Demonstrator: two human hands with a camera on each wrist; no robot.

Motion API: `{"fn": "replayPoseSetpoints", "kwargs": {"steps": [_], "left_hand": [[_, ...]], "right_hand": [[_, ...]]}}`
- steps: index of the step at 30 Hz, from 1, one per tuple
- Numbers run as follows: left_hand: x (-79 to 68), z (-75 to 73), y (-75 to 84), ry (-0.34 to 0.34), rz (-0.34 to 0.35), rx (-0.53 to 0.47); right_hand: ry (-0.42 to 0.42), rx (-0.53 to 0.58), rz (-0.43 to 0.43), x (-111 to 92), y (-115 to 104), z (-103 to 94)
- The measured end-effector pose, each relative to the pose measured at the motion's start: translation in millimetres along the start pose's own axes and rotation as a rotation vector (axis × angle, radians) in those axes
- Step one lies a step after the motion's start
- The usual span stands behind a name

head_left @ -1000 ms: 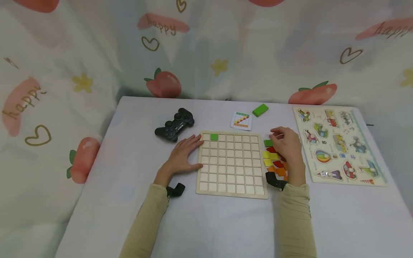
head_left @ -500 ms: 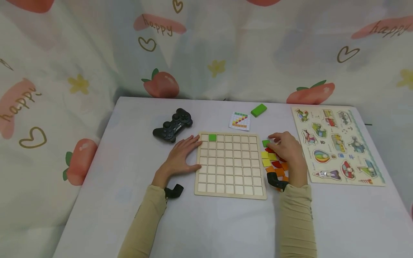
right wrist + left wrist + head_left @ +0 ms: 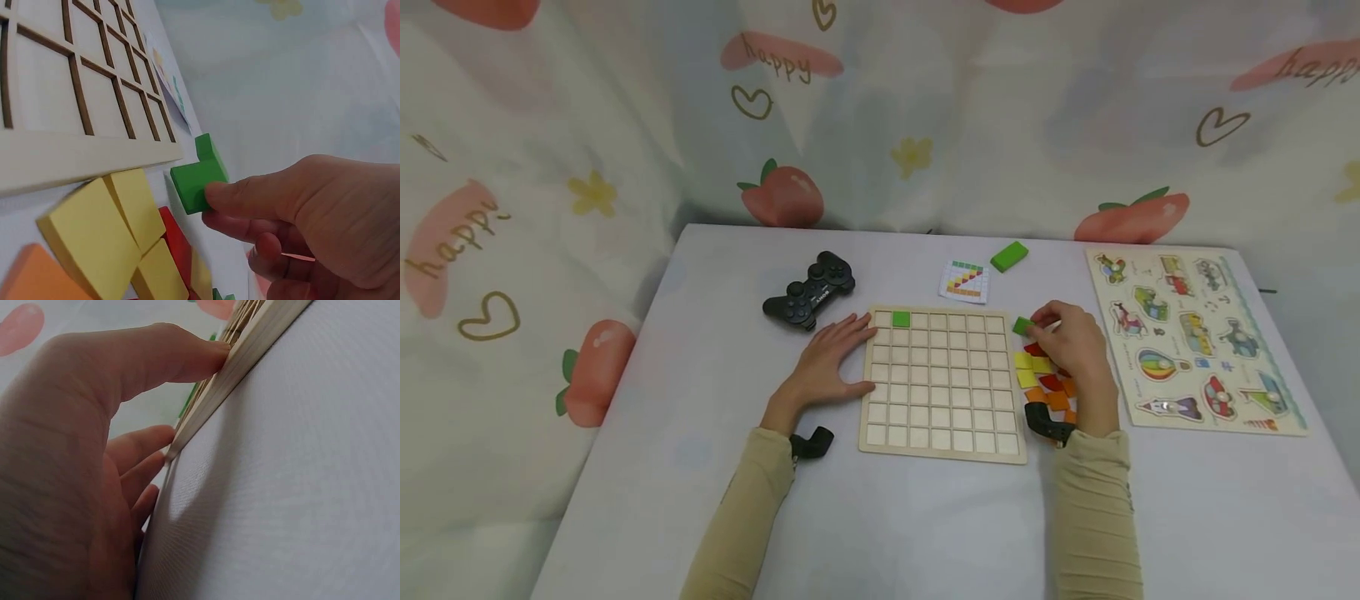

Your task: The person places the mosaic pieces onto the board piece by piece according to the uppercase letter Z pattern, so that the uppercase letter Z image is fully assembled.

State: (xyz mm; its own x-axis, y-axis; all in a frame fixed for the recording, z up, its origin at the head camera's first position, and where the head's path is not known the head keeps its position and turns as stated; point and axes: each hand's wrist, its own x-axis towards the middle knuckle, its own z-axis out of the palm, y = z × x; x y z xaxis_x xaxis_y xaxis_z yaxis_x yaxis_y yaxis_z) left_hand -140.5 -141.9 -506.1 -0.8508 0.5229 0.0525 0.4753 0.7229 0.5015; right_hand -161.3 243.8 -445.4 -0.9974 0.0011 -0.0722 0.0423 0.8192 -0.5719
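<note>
Fingers (image 3: 240, 227) and thumb of the right hand (image 3: 1078, 342) pinch a green tile (image 3: 197, 181) by one end, just beside the right edge of the board (image 3: 942, 455); whether it touches the table (image 3: 925, 533) is unclear. It looks light, stiff, smooth and sturdy, so a pinch on its edges should suit. Yellow tiles (image 3: 1025, 377), red tiles (image 3: 1051, 382) and orange tiles (image 3: 1057, 401) lie near. The left hand (image 3: 823, 362), fingers spread, touches the board's left edge. Farther out are a card (image 3: 965, 282), block (image 3: 1009, 256), controller (image 3: 808, 290) and puzzle (image 3: 1120, 400).
</note>
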Motion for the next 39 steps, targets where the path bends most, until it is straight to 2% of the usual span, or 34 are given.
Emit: {"fn": "replayPoseSetpoints", "kwargs": {"steps": [4, 7, 10, 13, 17, 26, 39], "left_hand": [[0.2, 1.9, -0.3, 0.000, 0.004, 0.007], [0.2, 2.1, -0.5, 0.007, 0.008, 0.009], [-0.2, 1.7, -0.7, 0.010, 0.006, 0.008], [-0.8, 0.9, -0.8, 0.011, 0.003, 0.005], [-0.8, 0.5, -0.3, 0.012, 0.005, 0.000], [0.0, 0.2, 1.2, 0.003, 0.000, 0.001], [-0.6, -0.8, 1.7, -0.007, -0.007, 0.000]], "right_hand": [[0.070, 0.090, -0.063, 3.0, -6.7, 9.7], [0.084, 0.159, -0.121, 8.5, -21.2, 20.0], [0.049, 0.224, -0.189, 15.9, -42.0, 33.3], [-0.027, 0.282, -0.242, 23.0, -60.8, 50.3], [-0.108, 0.275, -0.277, 28.2, -75.2, 70.0], [-0.131, 0.217, -0.264, 32.4, -87.7, 88.6], [-0.084, 0.087, -0.154, 34.2, -103.7, 97.7]]}}
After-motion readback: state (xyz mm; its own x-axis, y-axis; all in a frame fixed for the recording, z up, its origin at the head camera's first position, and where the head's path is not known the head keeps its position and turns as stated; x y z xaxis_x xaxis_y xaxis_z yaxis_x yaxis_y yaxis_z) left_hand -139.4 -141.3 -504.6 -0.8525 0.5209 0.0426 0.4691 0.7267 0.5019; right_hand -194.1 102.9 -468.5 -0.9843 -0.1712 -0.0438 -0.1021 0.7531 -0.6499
